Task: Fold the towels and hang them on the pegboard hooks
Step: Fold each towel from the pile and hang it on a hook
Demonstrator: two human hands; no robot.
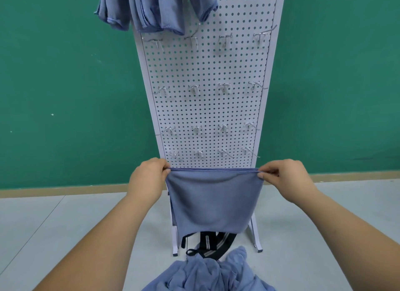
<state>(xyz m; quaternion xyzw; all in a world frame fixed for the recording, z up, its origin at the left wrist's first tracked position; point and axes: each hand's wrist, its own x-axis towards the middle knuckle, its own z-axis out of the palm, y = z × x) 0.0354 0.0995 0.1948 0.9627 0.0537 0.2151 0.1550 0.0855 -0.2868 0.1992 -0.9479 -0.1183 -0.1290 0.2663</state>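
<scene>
Left hand (149, 178) and right hand (285, 178) pinched the folded towel (213, 202) at its top corners; soft, limp, light cloth.

Both hands' fingers (166, 168) pinch folded towel (213, 199) before pegboard (207, 108).

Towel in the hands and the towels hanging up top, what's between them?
Head view: pegboard with rows of empty metal hooks lies between the held towel and the hung towels.
</scene>
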